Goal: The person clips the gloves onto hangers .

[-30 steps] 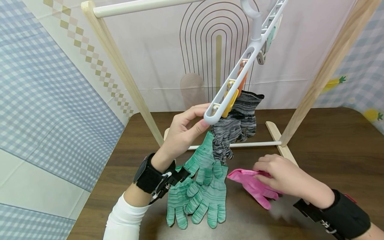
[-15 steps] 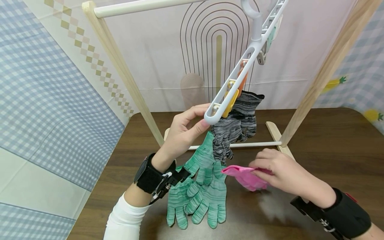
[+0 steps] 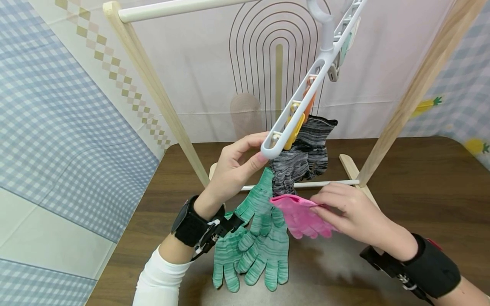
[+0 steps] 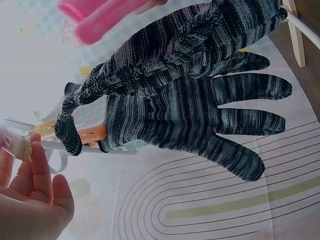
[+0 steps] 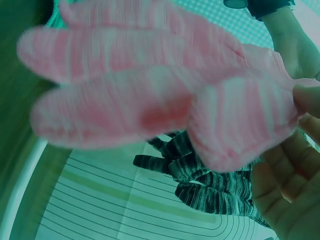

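While left hand (image 3: pixel 231 170) pinches the near clip (image 4: pixel 19 147), right hand (image 3: pixel 354 210) pinches pink glove (image 3: pixel 300 216) by its cuff, so snagging grey gloves (image 3: pixel 292 165) could tug it loose.

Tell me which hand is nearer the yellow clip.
Left. The left hand holds the near end of the hanger, beside the yellow clip; the right hand, holding the pink glove, is lower and farther right.

The right hand (image 5: pixel 290 187) pinches a pink-and-white striped knit glove (image 5: pixel 145 85), its fingers pointing left, partly blurred. Beyond it show dark striped knit gloves (image 5: pixel 217 197) before a line-patterned cloth (image 5: pixel 120 192); the left hand (image 5: pixel 296 52) appears upper right.
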`<state>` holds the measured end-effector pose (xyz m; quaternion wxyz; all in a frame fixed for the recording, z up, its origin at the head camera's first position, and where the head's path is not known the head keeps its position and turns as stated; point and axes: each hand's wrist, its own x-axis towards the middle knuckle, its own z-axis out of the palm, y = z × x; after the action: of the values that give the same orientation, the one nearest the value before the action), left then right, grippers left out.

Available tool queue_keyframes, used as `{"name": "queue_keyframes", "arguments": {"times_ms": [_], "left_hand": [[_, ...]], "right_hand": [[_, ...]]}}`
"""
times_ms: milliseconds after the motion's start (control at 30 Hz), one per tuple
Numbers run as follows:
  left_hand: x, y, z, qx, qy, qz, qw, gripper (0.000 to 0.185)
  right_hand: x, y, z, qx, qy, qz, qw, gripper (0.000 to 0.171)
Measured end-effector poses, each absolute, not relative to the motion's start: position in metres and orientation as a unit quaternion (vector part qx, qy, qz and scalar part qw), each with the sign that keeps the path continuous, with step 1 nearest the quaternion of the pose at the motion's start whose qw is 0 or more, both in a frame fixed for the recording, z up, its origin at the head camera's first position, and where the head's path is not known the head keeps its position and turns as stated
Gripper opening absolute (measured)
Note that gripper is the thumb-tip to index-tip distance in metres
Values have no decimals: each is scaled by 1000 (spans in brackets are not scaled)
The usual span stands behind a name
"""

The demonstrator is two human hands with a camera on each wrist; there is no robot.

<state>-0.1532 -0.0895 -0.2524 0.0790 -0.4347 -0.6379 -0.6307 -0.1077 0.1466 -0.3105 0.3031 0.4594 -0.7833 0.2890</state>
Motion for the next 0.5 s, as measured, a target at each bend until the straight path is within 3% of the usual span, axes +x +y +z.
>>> {"name": "queue_keyframes", "arguments": {"times_ms": [200, 500], "left_hand": [[-154, -89, -254, -433, -635, -635, 79, 67], [-155, -87, -253, -424, -638, -637, 85, 69]], "right_hand": [[-108, 141, -307, 447, -772, 313, 324, 27], [-109, 137, -306, 422, -788, 336, 298, 22]]}}
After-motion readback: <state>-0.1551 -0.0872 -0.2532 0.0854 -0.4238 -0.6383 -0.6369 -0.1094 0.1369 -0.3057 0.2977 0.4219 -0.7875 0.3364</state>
